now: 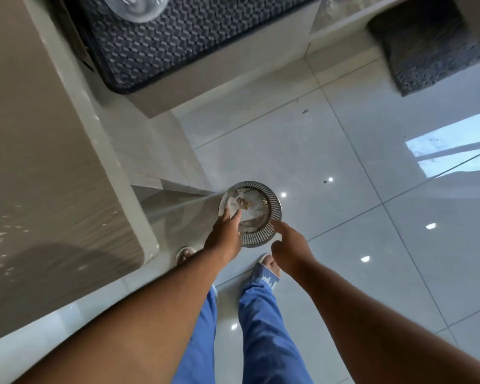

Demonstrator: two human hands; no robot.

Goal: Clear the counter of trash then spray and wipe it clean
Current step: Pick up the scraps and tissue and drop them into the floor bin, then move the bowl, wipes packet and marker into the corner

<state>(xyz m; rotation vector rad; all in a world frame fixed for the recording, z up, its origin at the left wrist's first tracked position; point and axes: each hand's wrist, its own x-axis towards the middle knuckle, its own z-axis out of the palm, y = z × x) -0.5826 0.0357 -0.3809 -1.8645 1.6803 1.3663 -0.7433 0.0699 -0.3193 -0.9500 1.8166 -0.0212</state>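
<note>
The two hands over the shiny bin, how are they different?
The left hand reaches into the metal bin and touches the crumpled white trash; the right hand holds nothing. The left hand's fingers stretch forward over the bin's opening; the right hand's fingers curl loosely, with one fingertip close to the rim. Both are bare and hang above the glossy tiled floor.

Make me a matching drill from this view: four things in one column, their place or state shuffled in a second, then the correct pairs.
Things:
1. left hand
2. right hand
3. metal bin
4. dark mat

Places or states:
A. lies on the counter at the top
B. stands on the tiled floor, trash inside
C. reaches into the bin, on crumpled trash
D. hovers beside the bin's rim, holding nothing

Pairs: 1-C, 2-D, 3-B, 4-A
</note>
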